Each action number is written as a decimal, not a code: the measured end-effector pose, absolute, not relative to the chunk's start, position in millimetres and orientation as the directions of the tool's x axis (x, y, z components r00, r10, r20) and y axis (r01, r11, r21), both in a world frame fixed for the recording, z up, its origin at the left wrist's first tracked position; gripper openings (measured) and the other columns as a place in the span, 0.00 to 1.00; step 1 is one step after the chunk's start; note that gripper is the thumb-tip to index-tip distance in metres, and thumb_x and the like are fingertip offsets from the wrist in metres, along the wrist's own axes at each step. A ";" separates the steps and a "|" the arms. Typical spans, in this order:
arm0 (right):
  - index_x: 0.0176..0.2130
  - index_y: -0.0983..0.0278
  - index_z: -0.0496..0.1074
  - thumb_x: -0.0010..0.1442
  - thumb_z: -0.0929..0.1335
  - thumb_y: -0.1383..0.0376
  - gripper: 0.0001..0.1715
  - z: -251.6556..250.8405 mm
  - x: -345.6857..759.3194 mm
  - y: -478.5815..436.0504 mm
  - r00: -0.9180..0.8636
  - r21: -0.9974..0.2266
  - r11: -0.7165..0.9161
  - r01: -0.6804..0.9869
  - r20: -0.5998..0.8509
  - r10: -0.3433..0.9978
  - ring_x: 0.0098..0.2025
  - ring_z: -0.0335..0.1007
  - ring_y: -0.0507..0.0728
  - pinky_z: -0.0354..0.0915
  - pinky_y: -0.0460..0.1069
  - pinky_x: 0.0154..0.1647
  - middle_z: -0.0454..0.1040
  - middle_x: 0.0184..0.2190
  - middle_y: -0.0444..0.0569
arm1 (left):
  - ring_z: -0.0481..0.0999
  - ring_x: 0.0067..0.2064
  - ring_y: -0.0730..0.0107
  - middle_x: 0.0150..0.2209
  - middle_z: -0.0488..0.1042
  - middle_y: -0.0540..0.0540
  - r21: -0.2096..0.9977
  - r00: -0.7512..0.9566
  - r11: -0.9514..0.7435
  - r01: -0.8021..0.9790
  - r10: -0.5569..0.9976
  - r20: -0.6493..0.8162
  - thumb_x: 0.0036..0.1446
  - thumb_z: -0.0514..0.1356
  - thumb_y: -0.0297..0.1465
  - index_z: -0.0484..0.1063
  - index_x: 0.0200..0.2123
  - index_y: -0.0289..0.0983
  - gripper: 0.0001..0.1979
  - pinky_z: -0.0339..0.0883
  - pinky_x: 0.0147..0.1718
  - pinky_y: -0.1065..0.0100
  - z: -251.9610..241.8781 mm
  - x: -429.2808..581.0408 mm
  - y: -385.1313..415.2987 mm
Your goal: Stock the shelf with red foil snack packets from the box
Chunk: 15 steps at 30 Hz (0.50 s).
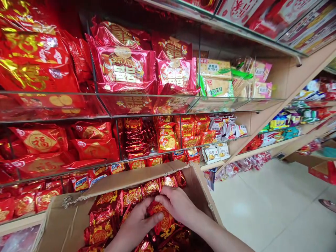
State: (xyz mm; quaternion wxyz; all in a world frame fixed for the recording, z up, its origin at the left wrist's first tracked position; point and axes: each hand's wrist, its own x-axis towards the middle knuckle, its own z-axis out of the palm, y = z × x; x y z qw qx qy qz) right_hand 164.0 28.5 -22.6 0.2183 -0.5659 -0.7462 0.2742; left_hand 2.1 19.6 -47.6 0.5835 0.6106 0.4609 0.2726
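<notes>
An open cardboard box (68, 224) sits low in front of me, holding rows of shiny red packets (101, 232) with gold print. Inside it, both my hands close around one red wrapped snack packet (165, 224). My left hand (135, 222) grips it from the left, the thumb lying across its face. On the other side, my right hand (180, 204) pinches its upper edge, with fingertips curled and partly hidden. Whether more packets are gathered behind this one, I cannot tell.
Behind the box rise store shelves with clear front guards (147, 105), stacked with red biscuit bags (126, 66) and green-trimmed cracker packs (216, 80). Small white packets (217, 152) lie lower right. Tiled floor (252, 203) stretches right, where a red carton (324, 171) and part of a foot (328, 204) show.
</notes>
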 end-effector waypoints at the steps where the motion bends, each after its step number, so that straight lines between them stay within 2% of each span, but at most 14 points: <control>1: 0.25 0.64 0.64 0.59 0.60 0.59 0.16 -22.4 162.4 26.5 -0.217 -0.736 0.178 0.653 0.043 0.975 0.24 0.61 0.50 0.54 0.43 0.25 0.67 0.21 0.43 | 0.72 0.41 0.67 0.38 0.76 0.50 0.973 0.423 0.140 0.184 0.882 -0.207 0.48 0.60 0.38 0.68 0.42 0.40 0.17 0.66 0.43 0.67 -41.9 4.9 18.1; 3: 0.27 0.64 0.63 0.60 0.58 0.57 0.16 -22.6 160.1 22.3 -0.118 -0.884 0.118 0.452 0.072 0.990 0.25 0.60 0.49 0.55 0.43 0.26 0.65 0.22 0.43 | 0.71 0.32 0.70 0.29 0.74 0.53 0.972 0.345 0.224 0.065 0.909 -0.233 0.48 0.60 0.38 0.68 0.39 0.39 0.15 0.69 0.31 0.69 -30.8 11.5 14.4; 6: 0.29 0.64 0.61 0.59 0.58 0.54 0.16 -21.7 159.2 18.0 -0.048 -0.977 0.086 0.197 0.079 0.996 0.26 0.58 0.49 0.57 0.43 0.27 0.63 0.24 0.42 | 0.67 0.26 0.74 0.29 0.72 0.55 0.950 0.112 0.293 -0.108 0.953 -0.282 0.43 0.64 0.40 0.64 0.37 0.40 0.19 0.69 0.23 0.70 -20.6 20.1 9.4; 9: 0.24 0.64 0.59 0.58 0.60 0.55 0.18 -17.7 160.4 17.2 -0.027 -0.962 0.124 0.243 0.121 0.992 0.23 0.53 0.48 0.53 0.43 0.24 0.58 0.20 0.40 | 0.66 0.25 0.75 0.28 0.68 0.57 0.955 0.040 0.268 -0.127 0.963 -0.265 0.43 0.63 0.42 0.62 0.35 0.41 0.18 0.69 0.21 0.70 -19.7 21.6 7.6; 13: 0.20 0.64 0.57 0.58 0.60 0.57 0.19 -14.2 159.6 17.0 -0.150 -0.884 0.255 0.391 0.212 0.966 0.20 0.50 0.47 0.48 0.44 0.22 0.55 0.17 0.38 | 0.67 0.34 0.72 0.29 0.69 0.54 0.995 0.046 0.080 0.060 0.995 -0.083 0.50 0.56 0.42 0.66 0.32 0.40 0.12 0.65 0.34 0.72 -24.4 14.9 10.4; 15: 0.20 0.63 0.55 0.59 0.59 0.56 0.21 -16.3 156.7 16.1 -0.103 -0.883 0.231 0.408 0.207 0.973 0.20 0.49 0.47 0.47 0.44 0.21 0.53 0.16 0.38 | 0.66 0.32 0.73 0.27 0.68 0.54 0.993 0.045 0.028 0.111 0.998 -0.033 0.51 0.57 0.41 0.67 0.29 0.40 0.10 0.61 0.36 0.73 -26.6 12.4 11.7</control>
